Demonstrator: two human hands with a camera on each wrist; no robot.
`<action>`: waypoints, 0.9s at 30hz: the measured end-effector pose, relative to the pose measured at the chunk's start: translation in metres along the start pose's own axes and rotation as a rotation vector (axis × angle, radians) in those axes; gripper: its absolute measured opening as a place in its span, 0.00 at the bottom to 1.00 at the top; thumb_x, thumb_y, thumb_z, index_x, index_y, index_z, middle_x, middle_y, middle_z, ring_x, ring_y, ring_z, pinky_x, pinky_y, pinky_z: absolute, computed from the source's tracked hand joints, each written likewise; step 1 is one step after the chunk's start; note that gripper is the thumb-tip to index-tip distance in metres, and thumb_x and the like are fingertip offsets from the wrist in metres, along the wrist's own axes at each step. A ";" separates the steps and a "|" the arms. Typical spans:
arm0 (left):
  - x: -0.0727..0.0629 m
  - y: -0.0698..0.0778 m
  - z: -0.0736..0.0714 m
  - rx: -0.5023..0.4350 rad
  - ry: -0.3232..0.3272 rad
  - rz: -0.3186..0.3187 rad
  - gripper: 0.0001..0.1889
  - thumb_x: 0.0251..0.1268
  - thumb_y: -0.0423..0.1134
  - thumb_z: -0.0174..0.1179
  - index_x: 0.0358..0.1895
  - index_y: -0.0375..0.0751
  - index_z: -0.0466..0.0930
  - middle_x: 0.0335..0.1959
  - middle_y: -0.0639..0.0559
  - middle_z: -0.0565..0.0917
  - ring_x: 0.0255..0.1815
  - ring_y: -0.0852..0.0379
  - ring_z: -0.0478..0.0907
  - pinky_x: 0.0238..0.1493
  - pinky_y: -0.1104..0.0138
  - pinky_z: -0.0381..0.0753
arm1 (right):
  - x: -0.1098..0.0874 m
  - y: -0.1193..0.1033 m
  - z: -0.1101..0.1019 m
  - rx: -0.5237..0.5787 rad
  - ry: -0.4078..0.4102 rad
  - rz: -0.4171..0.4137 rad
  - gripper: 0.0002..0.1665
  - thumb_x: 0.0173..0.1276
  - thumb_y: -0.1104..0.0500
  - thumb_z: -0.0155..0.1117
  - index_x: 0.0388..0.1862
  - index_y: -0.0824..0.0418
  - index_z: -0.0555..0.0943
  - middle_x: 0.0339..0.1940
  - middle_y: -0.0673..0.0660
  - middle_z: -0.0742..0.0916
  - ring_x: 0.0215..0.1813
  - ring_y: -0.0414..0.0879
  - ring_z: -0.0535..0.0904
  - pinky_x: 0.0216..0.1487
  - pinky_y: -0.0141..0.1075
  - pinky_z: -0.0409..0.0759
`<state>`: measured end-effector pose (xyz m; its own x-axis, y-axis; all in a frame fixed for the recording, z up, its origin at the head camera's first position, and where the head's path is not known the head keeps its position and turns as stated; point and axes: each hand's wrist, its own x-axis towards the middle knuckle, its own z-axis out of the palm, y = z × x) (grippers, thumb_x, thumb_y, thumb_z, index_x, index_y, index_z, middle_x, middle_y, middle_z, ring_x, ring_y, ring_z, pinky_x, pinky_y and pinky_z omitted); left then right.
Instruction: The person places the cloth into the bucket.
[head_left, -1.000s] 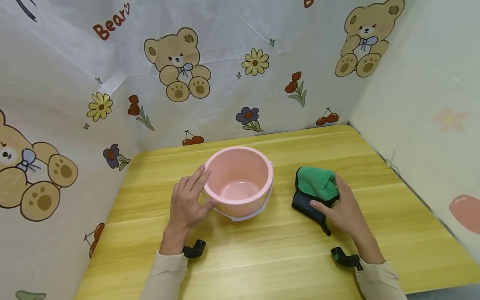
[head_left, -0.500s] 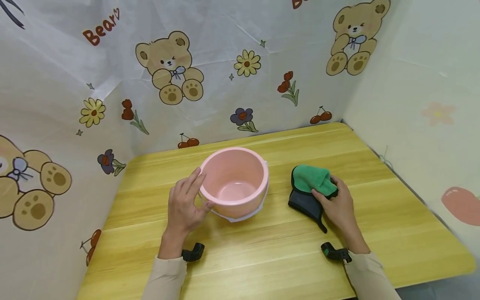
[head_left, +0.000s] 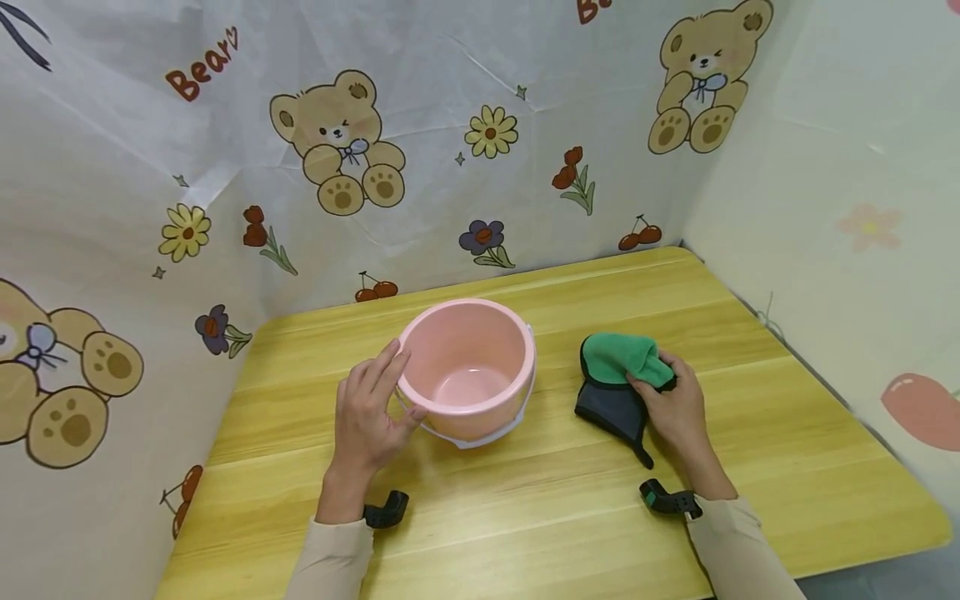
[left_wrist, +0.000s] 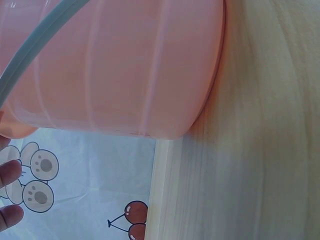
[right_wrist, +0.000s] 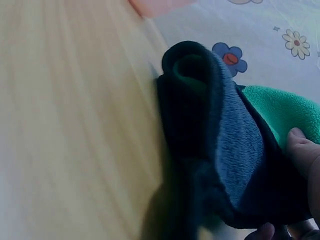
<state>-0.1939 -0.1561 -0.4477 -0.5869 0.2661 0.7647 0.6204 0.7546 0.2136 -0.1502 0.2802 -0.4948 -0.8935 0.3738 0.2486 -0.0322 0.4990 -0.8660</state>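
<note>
A pink bucket [head_left: 465, 400] with a pale handle [left_wrist: 42, 40] stands upright on the wooden table. At its left side, my left hand [head_left: 367, 417] touches the rim with fingers fairly straight and thumb near the front rim. To the right lies a folded cleaning cloth [head_left: 618, 362], green on one face, dark grey on the other, with black edging and a hanging loop. My right hand [head_left: 675, 408] pinches the cloth's right edge. In the right wrist view the thumb [right_wrist: 302, 150] presses on the green face, and fingertips show below the dark fold.
The yellow wood-grain table [head_left: 510, 517] meets a wall sheet [head_left: 427, 83] printed with bears and flowers at the back. A pale wall [head_left: 825, 275] runs along the right side. Small black devices are strapped at both wrists.
My right hand has closed on the cloth's edge, its fingers moving in from beside it. The left hand stays at the bucket rim. The head view shifted slightly.
</note>
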 end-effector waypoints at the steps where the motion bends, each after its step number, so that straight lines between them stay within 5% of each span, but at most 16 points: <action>1: 0.000 0.000 0.000 -0.002 0.002 0.000 0.47 0.63 0.81 0.33 0.67 0.49 0.77 0.70 0.50 0.77 0.57 0.43 0.76 0.47 0.50 0.69 | 0.000 -0.001 0.000 0.012 -0.001 0.011 0.35 0.69 0.57 0.69 0.71 0.67 0.69 0.67 0.71 0.74 0.68 0.66 0.69 0.66 0.58 0.68; 10: 0.000 0.001 -0.001 0.000 0.009 0.004 0.47 0.64 0.81 0.33 0.66 0.49 0.78 0.69 0.50 0.77 0.57 0.43 0.76 0.47 0.49 0.69 | 0.000 -0.015 0.000 0.081 -0.009 0.026 0.31 0.70 0.52 0.68 0.68 0.61 0.74 0.67 0.60 0.77 0.65 0.47 0.74 0.53 0.18 0.71; 16: -0.002 -0.001 -0.002 0.004 0.007 0.005 0.47 0.64 0.81 0.33 0.66 0.49 0.78 0.70 0.50 0.77 0.58 0.43 0.76 0.48 0.49 0.69 | -0.002 -0.032 0.002 0.078 -0.039 -0.048 0.29 0.69 0.51 0.69 0.66 0.58 0.75 0.59 0.57 0.81 0.48 0.27 0.76 0.41 0.20 0.78; 27: -0.001 -0.005 0.000 0.018 0.002 0.021 0.47 0.64 0.81 0.32 0.68 0.49 0.76 0.71 0.50 0.76 0.59 0.44 0.76 0.47 0.50 0.69 | 0.002 -0.057 0.006 0.057 0.010 -0.141 0.27 0.64 0.57 0.74 0.61 0.58 0.79 0.48 0.54 0.84 0.35 0.29 0.79 0.34 0.22 0.78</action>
<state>-0.1962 -0.1599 -0.4497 -0.5730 0.2805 0.7701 0.6231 0.7595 0.1870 -0.1528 0.2478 -0.4478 -0.8737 0.3110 0.3740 -0.1829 0.5024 -0.8451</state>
